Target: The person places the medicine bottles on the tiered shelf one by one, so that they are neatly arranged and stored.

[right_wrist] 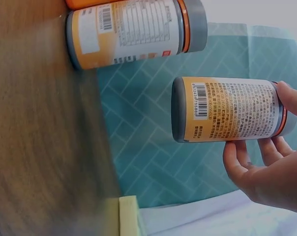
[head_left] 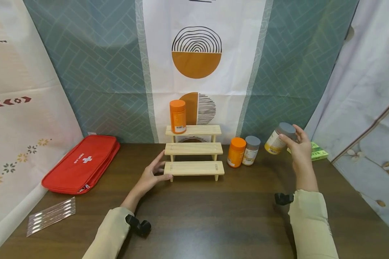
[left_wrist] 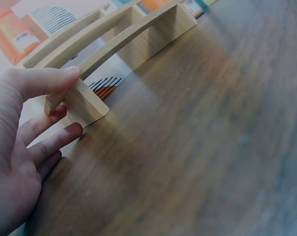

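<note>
In the head view my right hand (head_left: 300,145) grips a supplement bottle (head_left: 275,142) by its grey lid. The bottle is tilted and held up off the table, right of two other bottles. Its printed label and barcode face the camera in the right wrist view (right_wrist: 227,108). My left hand (head_left: 150,176) holds the left end of a three-step wooden display stand (head_left: 194,148), thumb at the front of the lowest step and fingers beside its leg (left_wrist: 87,105). An orange bottle (head_left: 178,117) stands on the top step, at the left.
Right of the stand, an orange bottle (head_left: 236,153) and a grey-lidded bottle (head_left: 251,151) stand side by side. A green box (head_left: 318,151) lies behind my right hand. On the left are a red first-aid pouch (head_left: 82,163) and a clear packet of swabs (head_left: 52,216). Fabric hangs behind.
</note>
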Available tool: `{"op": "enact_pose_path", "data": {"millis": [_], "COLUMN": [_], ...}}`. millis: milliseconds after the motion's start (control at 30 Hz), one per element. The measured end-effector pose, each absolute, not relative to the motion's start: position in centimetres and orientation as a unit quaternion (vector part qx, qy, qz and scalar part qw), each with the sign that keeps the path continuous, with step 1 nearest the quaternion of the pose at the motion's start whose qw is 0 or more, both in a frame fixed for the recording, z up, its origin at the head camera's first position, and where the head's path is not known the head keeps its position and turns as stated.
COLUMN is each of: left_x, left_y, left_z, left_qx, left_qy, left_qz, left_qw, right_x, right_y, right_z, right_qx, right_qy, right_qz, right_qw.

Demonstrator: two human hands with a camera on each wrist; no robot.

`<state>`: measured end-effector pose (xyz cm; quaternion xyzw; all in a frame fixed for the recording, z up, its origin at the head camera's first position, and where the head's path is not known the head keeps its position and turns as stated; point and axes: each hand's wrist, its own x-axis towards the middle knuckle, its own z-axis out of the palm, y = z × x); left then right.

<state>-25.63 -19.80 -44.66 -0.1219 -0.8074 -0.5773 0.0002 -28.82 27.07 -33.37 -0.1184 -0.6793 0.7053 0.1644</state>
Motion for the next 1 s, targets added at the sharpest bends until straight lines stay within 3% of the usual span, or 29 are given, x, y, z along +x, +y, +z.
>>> {"op": "enact_pose_path", "data": {"millis": [533,1000], "left_x": [-25.5,-25.8], "left_y": [-19.2,-19.9], "left_z": [-45.0,-44.9], "left_qx": [-0.131,-0.150], "left_qy": [-0.795,-0.790], "left_qz": [-0.593,-0.594], "left_qw": [-0.009,0.000], "right_x": [-27.2,-30.2], "right_y": [25.3,19.7], "right_z": [-31.0,-26.3], "right_qx": [-0.055,0.041], "right_qy": [-0.676,-0.765], "right_qz": [0.710,0.625], "right_qw": [0.190,0.149]}}
